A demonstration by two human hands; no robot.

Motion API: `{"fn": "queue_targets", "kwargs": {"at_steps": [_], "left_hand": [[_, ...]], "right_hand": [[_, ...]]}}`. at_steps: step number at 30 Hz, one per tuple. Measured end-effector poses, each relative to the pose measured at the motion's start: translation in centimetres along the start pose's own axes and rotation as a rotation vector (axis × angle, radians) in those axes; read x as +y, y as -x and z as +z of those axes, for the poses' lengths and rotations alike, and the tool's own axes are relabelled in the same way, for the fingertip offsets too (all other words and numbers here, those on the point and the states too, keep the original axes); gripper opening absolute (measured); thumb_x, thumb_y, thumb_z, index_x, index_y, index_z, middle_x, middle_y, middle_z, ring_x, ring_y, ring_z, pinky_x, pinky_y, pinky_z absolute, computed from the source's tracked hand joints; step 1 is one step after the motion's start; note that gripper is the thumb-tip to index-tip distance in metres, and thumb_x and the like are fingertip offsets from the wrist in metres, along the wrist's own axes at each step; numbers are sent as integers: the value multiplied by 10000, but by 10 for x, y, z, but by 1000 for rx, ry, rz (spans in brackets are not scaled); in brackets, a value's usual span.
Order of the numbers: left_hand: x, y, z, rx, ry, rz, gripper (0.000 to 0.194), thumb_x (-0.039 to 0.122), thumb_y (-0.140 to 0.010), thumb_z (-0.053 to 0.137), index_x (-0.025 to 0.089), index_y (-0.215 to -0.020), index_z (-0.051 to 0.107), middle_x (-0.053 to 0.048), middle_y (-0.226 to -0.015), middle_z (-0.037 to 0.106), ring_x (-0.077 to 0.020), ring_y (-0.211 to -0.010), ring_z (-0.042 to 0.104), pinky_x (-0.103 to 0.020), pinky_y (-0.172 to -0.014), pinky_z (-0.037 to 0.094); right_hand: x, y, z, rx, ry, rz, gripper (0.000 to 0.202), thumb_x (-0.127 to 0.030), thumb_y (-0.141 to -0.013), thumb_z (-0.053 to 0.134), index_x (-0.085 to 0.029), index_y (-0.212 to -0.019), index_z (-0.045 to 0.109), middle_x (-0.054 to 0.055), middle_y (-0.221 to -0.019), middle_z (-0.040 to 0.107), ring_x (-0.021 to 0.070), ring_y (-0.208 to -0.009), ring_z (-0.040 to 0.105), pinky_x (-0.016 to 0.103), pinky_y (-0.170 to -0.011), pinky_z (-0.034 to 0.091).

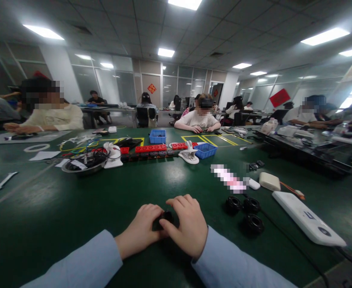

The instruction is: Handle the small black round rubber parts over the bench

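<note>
Centrally, near table edge: small black part point(167, 216) between both hands, mostly hidden by fingers, over the green tabletop point(176, 182). Left hand point(144, 224) closed around it; right hand point(188, 224) curved, thumb at the part, fingers arched wide. Whether the right grips, cannot tell. Rightward, three black ring-shaped parts point(251, 210) clustered, white oblong device point(303, 212) beyond. Farther off, blue bins point(205, 153).

The one camera is worn on the head and faces forward and down over the table point(88, 204). The left hand point(142, 226) and the right hand point(191, 224) are near it; the ceiling point(116, 24) shows at the top.
</note>
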State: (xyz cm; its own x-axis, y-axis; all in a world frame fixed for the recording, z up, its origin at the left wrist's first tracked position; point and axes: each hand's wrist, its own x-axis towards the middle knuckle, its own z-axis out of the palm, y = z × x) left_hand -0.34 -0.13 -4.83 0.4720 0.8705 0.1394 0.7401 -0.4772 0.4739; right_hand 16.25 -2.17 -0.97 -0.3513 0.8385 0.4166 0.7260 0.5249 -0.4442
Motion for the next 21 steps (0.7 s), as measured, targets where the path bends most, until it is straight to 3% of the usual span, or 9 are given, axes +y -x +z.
{"fn": "queue_targets", "kwargs": {"at_steps": [3,8,21], "left_hand": [[0,0,-1,-7,13,-6,175,314,-702,630,181,-774,541,-15,-840,580,-201,-821,506,-334,-773,367],[1,-1,-1,-2,35,-8,140,223,-670,608,181,-789,547,-12,-828,573,-199,-824,502,-329,-785,358],[1,-1,0,-9,42,-17,117,196,-663,562,177,-776,542,-18,-817,568,-200,-803,495,-327,-765,357]], "right_hand": [[0,0,0,-13,28,7,357,-392,-710,658,-188,-994,585,38,-948,596,216,-902,455,360,-783,323],[-2,-1,4,-85,99,13,174,-327,-720,652,-192,-822,609,26,-832,592,201,-847,458,342,-733,328],[-4,-1,4,-127,92,6,136,-268,-735,608,-172,-830,595,44,-850,569,200,-856,447,334,-745,350]]}}
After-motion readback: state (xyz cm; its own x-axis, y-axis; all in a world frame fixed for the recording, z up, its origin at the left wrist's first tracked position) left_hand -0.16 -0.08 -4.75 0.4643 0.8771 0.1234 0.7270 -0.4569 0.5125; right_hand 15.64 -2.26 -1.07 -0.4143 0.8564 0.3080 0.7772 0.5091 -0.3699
